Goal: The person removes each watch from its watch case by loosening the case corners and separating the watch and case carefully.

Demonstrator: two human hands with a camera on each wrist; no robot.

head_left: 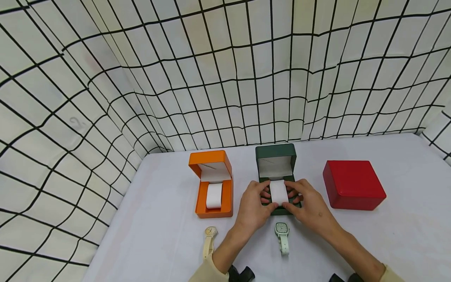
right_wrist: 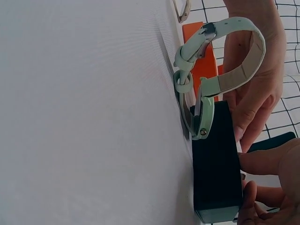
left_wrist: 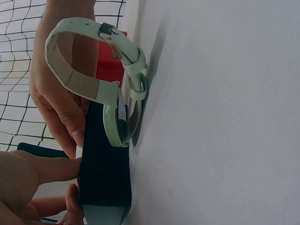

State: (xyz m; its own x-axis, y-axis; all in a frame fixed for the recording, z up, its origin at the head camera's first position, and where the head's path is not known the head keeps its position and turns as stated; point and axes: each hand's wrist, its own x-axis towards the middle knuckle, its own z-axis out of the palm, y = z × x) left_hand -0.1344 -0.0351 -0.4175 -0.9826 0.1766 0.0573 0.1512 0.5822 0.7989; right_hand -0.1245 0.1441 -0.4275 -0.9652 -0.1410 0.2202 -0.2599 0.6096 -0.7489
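Bare left hand and bare right hand facing inward, thumbs and fingertips pinching, slender bare forearms converging from near left and right

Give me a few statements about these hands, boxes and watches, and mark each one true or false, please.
1. The left hand and right hand both hold a white rounded cushion at the open dark green box. True.
2. Every box stands open. False: the glossy red rectangular box is shut.
3. A second white cushion sits inside the open bright orange box. True.
4. Both watches are wrapped round cushions. False: the pale green square-faced watch and the cream round-faced watch rest on the white table.
5. The green box stands between the orange and red ones. True.
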